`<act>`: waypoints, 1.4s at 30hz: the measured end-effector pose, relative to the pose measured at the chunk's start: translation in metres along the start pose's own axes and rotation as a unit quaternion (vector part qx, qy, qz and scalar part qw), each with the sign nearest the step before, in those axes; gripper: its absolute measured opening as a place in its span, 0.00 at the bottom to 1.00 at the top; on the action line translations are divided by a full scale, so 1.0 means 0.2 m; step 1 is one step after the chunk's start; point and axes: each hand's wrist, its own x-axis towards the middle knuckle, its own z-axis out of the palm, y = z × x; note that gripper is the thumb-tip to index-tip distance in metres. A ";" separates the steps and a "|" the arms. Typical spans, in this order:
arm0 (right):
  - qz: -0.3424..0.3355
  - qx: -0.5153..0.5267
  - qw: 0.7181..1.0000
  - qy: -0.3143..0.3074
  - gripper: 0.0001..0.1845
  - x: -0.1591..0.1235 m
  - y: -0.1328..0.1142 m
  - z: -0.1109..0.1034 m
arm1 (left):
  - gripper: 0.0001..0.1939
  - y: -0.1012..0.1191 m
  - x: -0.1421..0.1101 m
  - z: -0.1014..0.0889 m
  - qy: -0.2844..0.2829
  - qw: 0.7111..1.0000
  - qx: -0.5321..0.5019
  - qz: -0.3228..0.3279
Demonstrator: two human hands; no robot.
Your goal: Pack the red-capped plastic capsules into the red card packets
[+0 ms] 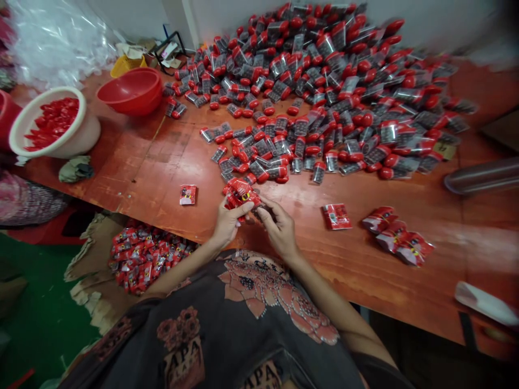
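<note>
My left hand (pixel 227 221) is closed on a glossy red printed plastic wrapper (pixel 242 190), its thumb lying across the front. My right hand (pixel 279 224) is closed at the lower right side of the wrapper, thumb and fingers pinched around something dark that is mostly hidden. Both hands are just above the front of the table. To the left lies a small flat stack of red printed wrappers (pixel 188 195); another stack of wrappers (pixel 337 216) is right of my right hand. Beyond my hands spreads a big heap of clear tubes (pixel 300 146) with red caps and dark contents.
Several red printed packets (pixel 399 236) lie overlapped at the right. A white bowl (pixel 93 132) of red pieces and a red bowl (pixel 133 97) stand at the left. Below the table edge, a cardboard box (pixel 91 270) holds many packets (pixel 141 259). A clear cylinder (pixel 482 175) lies far right.
</note>
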 end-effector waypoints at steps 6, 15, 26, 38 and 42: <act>-0.021 -0.061 0.998 0.007 0.18 -0.02 0.01 0.02 | 0.18 -0.02 -0.02 0.04 -0.016 0.998 -0.055 0.008; -0.041 -0.104 0.993 -0.040 0.21 0.00 0.00 -0.02 | 0.24 0.05 0.02 0.03 -0.065 0.997 0.035 -0.025; 0.010 -0.027 0.998 -0.052 0.25 0.00 0.02 -0.05 | 0.25 0.02 0.03 0.03 -0.103 0.993 0.045 -0.040; 0.110 0.102 0.988 -0.024 0.26 -0.02 0.04 -0.04 | 0.23 -0.03 -0.01 0.05 -0.025 0.999 0.046 -0.011; 0.148 0.127 0.979 -0.054 0.25 -0.01 0.06 -0.07 | 0.22 -0.02 0.00 0.02 -0.023 0.999 0.045 -0.011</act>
